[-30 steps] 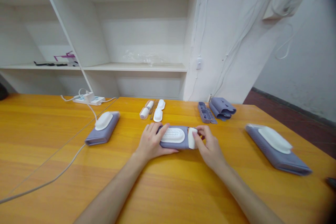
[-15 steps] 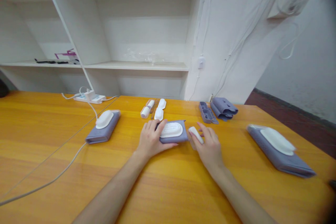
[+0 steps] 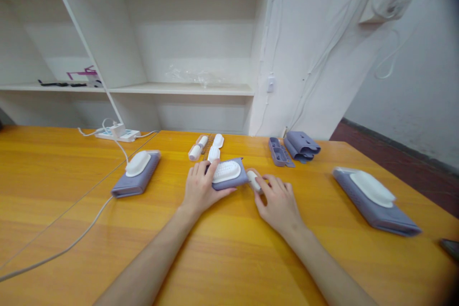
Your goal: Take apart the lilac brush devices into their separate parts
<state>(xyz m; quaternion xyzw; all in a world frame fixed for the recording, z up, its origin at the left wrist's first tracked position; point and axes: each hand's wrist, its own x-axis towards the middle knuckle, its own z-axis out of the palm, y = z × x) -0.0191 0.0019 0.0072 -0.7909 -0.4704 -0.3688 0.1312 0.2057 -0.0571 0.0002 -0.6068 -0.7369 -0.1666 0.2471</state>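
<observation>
My left hand (image 3: 201,190) grips the left end of a purple-grey flat case (image 3: 231,183), thumb along its near edge and fingers over the far side. A white oval piece with a studded face (image 3: 227,171) lies on top of the case. My right hand (image 3: 281,203) pinches a small white rounded piece (image 3: 254,181) at the case's right end. Whether the piece touches the case, I cannot tell. Behind the case are two white oval pieces (image 3: 214,153) and a clear pack with white cylinders (image 3: 196,151).
Purple-grey cases topped with white ovals lie at left (image 3: 133,184) and right (image 3: 376,213). A purple two-hollow tray (image 3: 278,153) and folded purple parts (image 3: 301,146) sit at the back. A power strip (image 3: 127,136) and cables (image 3: 77,239) are at left; a dark object (image 3: 450,247) is at the right edge.
My right hand has brought the small white piece in to the case's right end. The held case has tilted, its right end turned slightly away. The whole view has shifted a little.
</observation>
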